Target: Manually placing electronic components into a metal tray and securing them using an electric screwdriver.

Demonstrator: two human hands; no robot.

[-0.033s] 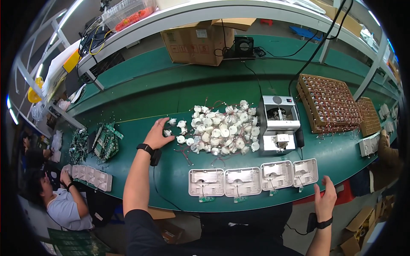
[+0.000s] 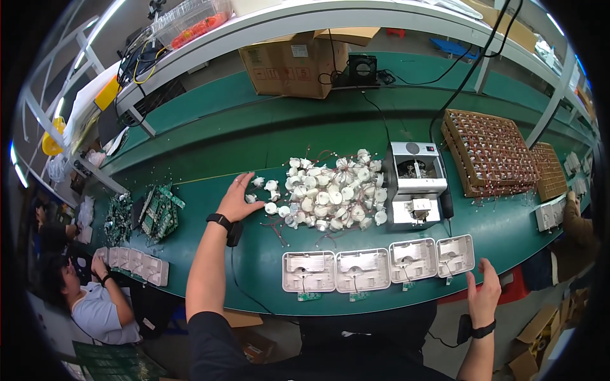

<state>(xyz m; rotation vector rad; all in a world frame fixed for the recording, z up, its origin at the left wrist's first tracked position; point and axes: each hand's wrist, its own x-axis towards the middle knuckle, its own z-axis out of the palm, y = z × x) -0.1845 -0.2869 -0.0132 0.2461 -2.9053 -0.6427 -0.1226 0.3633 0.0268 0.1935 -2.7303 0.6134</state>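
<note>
My left hand (image 2: 236, 199) is at the left end of a pile of white round plastic parts with thin wires (image 2: 337, 193). Its thumb and fingers are spread around a few loose white parts (image 2: 251, 198), with no grip visible. In front of the pile stands a row of several white rectangular plastic housings (image 2: 362, 263). A small green circuit board (image 2: 359, 296) hangs by a wire from one housing at the table's near edge; others hang likewise. Beside the rightmost housing (image 2: 455, 254), my right hand (image 2: 485, 292) is held open, fingers apart, with nothing in it.
A grey machine (image 2: 416, 187) stands right of the pile, near brown trays of small wired parts (image 2: 492, 152). Green circuit boards (image 2: 159, 216) are heaped at the left. A co-worker (image 2: 101, 305) sits at the left; another person's sleeve (image 2: 575, 225) shows at the right.
</note>
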